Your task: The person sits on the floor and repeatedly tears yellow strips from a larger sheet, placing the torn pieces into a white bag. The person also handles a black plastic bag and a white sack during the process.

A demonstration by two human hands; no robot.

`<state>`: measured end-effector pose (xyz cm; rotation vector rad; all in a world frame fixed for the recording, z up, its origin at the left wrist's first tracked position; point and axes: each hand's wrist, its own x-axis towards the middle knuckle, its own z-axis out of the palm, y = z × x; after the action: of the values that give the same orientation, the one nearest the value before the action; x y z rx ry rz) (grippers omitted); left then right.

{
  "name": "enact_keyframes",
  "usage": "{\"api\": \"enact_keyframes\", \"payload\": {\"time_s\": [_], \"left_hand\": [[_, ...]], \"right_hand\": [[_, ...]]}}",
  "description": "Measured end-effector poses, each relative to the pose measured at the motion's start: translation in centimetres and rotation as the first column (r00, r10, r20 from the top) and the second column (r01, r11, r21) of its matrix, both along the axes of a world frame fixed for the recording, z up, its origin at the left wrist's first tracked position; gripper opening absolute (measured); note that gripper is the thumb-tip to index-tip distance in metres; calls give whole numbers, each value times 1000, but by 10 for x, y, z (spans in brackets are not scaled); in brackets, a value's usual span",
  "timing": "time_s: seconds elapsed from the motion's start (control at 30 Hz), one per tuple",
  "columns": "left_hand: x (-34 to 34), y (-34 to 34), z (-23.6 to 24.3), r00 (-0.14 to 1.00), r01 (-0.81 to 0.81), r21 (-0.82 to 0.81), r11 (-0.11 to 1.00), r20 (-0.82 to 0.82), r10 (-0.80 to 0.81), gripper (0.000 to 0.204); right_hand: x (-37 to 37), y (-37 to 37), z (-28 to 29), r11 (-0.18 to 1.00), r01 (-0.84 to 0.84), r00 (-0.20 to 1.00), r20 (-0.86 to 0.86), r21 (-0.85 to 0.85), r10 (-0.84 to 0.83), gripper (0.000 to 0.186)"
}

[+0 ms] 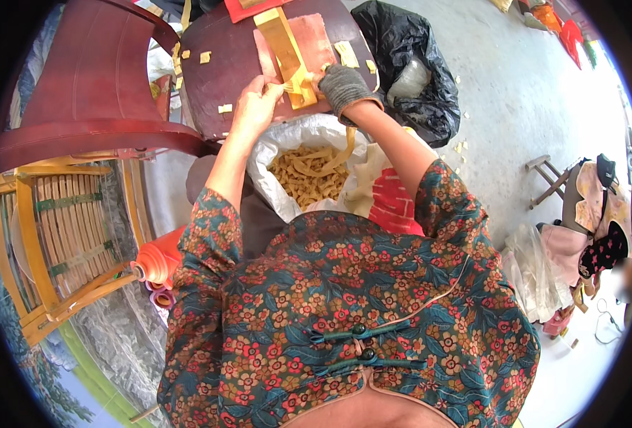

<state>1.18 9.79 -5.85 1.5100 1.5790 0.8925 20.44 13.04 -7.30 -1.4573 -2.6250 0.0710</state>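
My bare left hand (257,103) pinches the end of a pale yellow strip at the left side of a narrow wooden block tool (281,44). The tool lies on a reddish sheet (317,39) on a dark red-brown seat-like surface (212,78). On the tool's right side, my right hand (346,87), in a grey glove with bare fingertips, is closed; what it grips is hidden. A long yellow strip (350,139) rises from a white woven sack (262,153) and disappears under the gloved hand. Inside the sack lie many curled yellow strips and pieces (305,178).
Small yellow scraps (205,57) lie around the tool. A black plastic bag (419,71) sits at the right, a red-brown chair (94,71) at the left. Lower left are a slatted wooden chair (66,221) and an orange flask-like container (159,262). A small stool (548,175) stands at right.
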Motion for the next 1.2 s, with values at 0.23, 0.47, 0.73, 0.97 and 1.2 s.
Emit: {"api": "enact_keyframes", "payload": {"time_s": [0.23,0.47,0.73,0.97,1.2], "left_hand": [[13,-76,18,910,225,-147,963,386,-154,31],[18,-101,42,281,321,-415,852,900,333,29],[32,-108,43,484,266,-387,883,846,225,29],[17,-111,56,998,22,302,953,51,-39,15],[-4,-116,65,997,-72,585,808,17,76,14]], "right_hand": [[-21,-68,60,998,67,615,-788,17,-28,17],[-28,-129,64,962,-275,555,-815,7,164,20],[-28,-128,94,870,-248,338,-880,-425,-334,21],[-39,-107,67,921,-137,277,-907,-365,-318,26],[-61,-117,93,477,-446,303,-629,-757,-716,33]]}}
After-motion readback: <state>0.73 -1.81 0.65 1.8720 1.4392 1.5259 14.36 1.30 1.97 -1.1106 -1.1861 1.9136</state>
